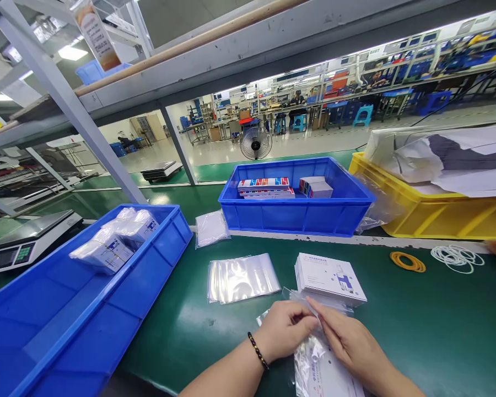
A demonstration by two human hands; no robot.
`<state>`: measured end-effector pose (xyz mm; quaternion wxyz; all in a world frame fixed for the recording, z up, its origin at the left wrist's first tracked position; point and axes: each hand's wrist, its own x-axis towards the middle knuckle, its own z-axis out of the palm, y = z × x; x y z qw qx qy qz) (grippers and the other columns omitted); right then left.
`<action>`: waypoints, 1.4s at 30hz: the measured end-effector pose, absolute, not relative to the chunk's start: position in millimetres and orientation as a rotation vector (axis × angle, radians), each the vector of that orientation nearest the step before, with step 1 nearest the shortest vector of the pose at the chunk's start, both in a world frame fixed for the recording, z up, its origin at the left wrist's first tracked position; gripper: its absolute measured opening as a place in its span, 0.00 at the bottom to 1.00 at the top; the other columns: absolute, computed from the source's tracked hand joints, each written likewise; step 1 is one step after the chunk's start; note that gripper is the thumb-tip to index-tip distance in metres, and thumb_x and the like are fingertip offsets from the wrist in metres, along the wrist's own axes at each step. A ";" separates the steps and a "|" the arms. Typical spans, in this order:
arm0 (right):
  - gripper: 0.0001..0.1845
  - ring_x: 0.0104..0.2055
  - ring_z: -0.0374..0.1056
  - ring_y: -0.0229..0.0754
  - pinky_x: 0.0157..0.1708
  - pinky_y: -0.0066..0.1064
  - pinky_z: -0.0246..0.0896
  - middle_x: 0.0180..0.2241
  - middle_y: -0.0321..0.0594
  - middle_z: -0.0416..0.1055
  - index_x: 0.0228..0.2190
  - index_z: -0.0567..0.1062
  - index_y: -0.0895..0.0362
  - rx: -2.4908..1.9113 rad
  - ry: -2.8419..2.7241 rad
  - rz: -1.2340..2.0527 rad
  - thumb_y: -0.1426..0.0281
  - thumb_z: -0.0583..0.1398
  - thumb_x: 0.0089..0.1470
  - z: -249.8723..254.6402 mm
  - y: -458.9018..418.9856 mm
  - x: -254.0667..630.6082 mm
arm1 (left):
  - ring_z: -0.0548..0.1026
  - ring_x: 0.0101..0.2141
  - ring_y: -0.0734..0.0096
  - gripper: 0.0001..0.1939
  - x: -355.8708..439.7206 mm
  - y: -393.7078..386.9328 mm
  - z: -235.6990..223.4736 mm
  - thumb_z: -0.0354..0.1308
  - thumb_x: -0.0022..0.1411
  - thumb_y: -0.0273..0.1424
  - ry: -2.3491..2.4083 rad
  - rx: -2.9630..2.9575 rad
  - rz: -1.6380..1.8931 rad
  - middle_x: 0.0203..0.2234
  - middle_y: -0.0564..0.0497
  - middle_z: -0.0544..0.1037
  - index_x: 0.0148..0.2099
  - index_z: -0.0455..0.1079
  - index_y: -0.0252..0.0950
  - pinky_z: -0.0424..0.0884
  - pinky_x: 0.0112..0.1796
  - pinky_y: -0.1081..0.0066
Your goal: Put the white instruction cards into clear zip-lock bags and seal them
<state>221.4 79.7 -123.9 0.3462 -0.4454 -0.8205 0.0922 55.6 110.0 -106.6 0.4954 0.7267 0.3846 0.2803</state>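
Transparent bag (303,361) sits pinched in the left hand (288,330); the right hand (349,342), straight-fingered, touches it, grip unclear; white stack (328,277) just beyond.

1. Factory packing floor, by the look of it.
2. Green-topped workbench (417,342) under a metal overhead rack (231,60).
3. Packing supplies out: stack of printed flat cartons or leaflets (330,278), clear plastic bags (243,278), orange-yellow rubber bands (413,267).
4. Stackable plastic crates: blue one at left (119,309) with bagged bundles (111,253), blue one ahead (289,215), yellow one at right (458,218).
5. Digital scale (37,226), far left.
6. Behind: big open hall, rows of workstations (252,113), turquoise stools (362,114), seated person (296,100), ceiling lights (72,53).
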 end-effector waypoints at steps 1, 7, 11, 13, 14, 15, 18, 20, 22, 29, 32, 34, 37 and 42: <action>0.23 0.34 0.74 0.41 0.31 0.29 0.71 0.35 0.44 0.77 0.51 0.68 0.57 -1.108 -2.150 0.176 0.75 0.46 0.55 -123.9 80.3 221.5 | 0.67 0.22 0.73 0.15 56.1 110.7 -104.8 0.50 0.56 0.38 0.975 1.629 0.684 0.19 0.52 0.71 0.26 0.70 0.32 0.64 0.27 0.73; 0.24 0.32 0.74 0.39 0.28 0.25 0.70 0.32 0.43 0.76 0.53 0.63 0.57 -1.009 -2.138 0.089 0.77 0.47 0.55 -116.9 78.5 216.5 | 0.59 0.15 0.80 0.20 61.7 112.9 -104.1 0.51 0.49 0.45 0.998 1.228 0.727 0.13 0.55 0.64 0.17 0.62 0.34 0.59 0.21 0.75; 0.16 0.34 0.72 0.41 0.31 0.28 0.69 0.35 0.44 0.74 0.46 0.68 0.56 -1.053 -2.082 0.259 0.70 0.55 0.54 -109.3 74.6 212.5 | 0.60 0.16 0.79 0.15 60.6 111.5 -105.3 0.54 0.47 0.40 0.987 1.235 0.771 0.13 0.56 0.64 0.20 0.65 0.33 0.58 0.21 0.76; 0.09 0.30 0.70 0.40 0.27 0.28 0.68 0.30 0.41 0.73 0.38 0.71 0.54 -1.094 -2.061 0.375 0.68 0.55 0.54 -105.9 73.6 211.8 | 0.61 0.18 0.78 0.13 59.5 109.8 -105.1 0.54 0.47 0.38 0.984 1.331 0.791 0.13 0.56 0.64 0.20 0.65 0.33 0.59 0.22 0.75; 0.07 0.27 0.69 0.38 0.25 0.27 0.66 0.27 0.39 0.72 0.34 0.72 0.54 -1.114 -2.048 0.416 0.68 0.54 0.55 -104.6 73.5 211.9 | 0.62 0.18 0.77 0.13 59.2 108.7 -104.8 0.54 0.48 0.38 0.984 1.387 0.795 0.13 0.55 0.65 0.19 0.65 0.33 0.58 0.23 0.75; 0.08 0.25 0.67 0.38 0.23 0.27 0.64 0.24 0.37 0.70 0.31 0.71 0.54 -1.128 -2.035 0.443 0.68 0.52 0.56 -103.6 73.6 212.3 | 0.62 0.19 0.77 0.13 59.0 107.5 -104.3 0.53 0.49 0.37 0.984 1.443 0.791 0.13 0.55 0.65 0.19 0.64 0.34 0.58 0.23 0.75; 0.15 0.21 0.64 0.36 0.20 0.26 0.59 0.19 0.35 0.66 0.22 0.68 0.54 -1.157 -2.011 0.422 0.69 0.49 0.57 -102.5 74.3 212.8 | 0.61 0.19 0.77 0.15 59.5 104.2 -103.3 0.51 0.52 0.35 0.969 1.599 0.744 0.13 0.56 0.63 0.17 0.60 0.35 0.58 0.24 0.75; 0.17 0.18 0.60 0.34 0.18 0.25 0.55 0.17 0.33 0.62 0.18 0.63 0.55 -1.188 -2.008 0.317 0.70 0.48 0.57 -103.2 74.4 210.8 | 0.60 0.19 0.77 0.15 60.0 103.0 -104.0 0.50 0.53 0.32 0.959 1.700 0.724 0.13 0.57 0.61 0.16 0.57 0.36 0.57 0.25 0.75; 0.19 0.17 0.57 0.33 0.17 0.25 0.52 0.15 0.32 0.59 0.15 0.58 0.54 -1.234 -1.994 0.148 0.71 0.48 0.57 -105.0 73.8 206.1 | 0.57 0.19 0.78 0.15 60.1 103.0 -105.9 0.49 0.52 0.29 0.956 1.780 0.723 0.13 0.58 0.58 0.15 0.53 0.36 0.55 0.24 0.75; 0.19 0.18 0.54 0.34 0.19 0.27 0.49 0.15 0.32 0.56 0.15 0.55 0.53 -1.392 -1.931 -0.216 0.71 0.46 0.56 -115.5 74.1 195.4 | 0.49 0.17 0.80 0.17 60.6 102.7 -110.4 0.47 0.49 0.25 1.001 1.829 0.661 0.11 0.60 0.46 0.14 0.45 0.37 0.48 0.21 0.74; 0.20 0.17 0.54 0.35 0.19 0.28 0.49 0.14 0.32 0.55 0.15 0.54 0.53 -1.447 -1.885 -0.256 0.71 0.46 0.57 -112.5 76.6 202.2 | 0.48 0.17 0.80 0.17 62.1 100.1 -108.2 0.47 0.47 0.25 0.982 1.804 0.616 0.11 0.60 0.45 0.13 0.44 0.37 0.47 0.20 0.74; 0.17 0.19 0.56 0.35 0.20 0.28 0.53 0.17 0.34 0.59 0.18 0.60 0.53 -1.414 -1.877 -0.218 0.70 0.47 0.58 -108.0 76.5 205.7 | 0.50 0.17 0.80 0.16 62.4 101.1 -106.4 0.47 0.47 0.27 0.999 1.715 0.630 0.10 0.60 0.47 0.13 0.46 0.37 0.48 0.20 0.75; 0.10 0.26 0.64 0.38 0.24 0.28 0.61 0.27 0.41 0.67 0.33 0.68 0.56 -1.250 -1.927 -0.127 0.66 0.50 0.57 -102.6 73.8 205.3 | 0.54 0.16 0.80 0.13 60.3 107.3 -104.8 0.46 0.46 0.30 1.085 1.487 0.676 0.10 0.58 0.55 0.13 0.54 0.36 0.51 0.20 0.75; 0.08 0.25 0.66 0.38 0.25 0.29 0.62 0.24 0.38 0.68 0.33 0.70 0.55 -1.116 -2.078 -0.022 0.72 0.51 0.56 -106.7 73.3 205.8 | 0.54 0.14 0.79 0.12 53.9 114.6 -102.0 0.47 0.48 0.33 1.066 1.330 0.689 0.08 0.58 0.56 0.16 0.60 0.35 0.52 0.19 0.75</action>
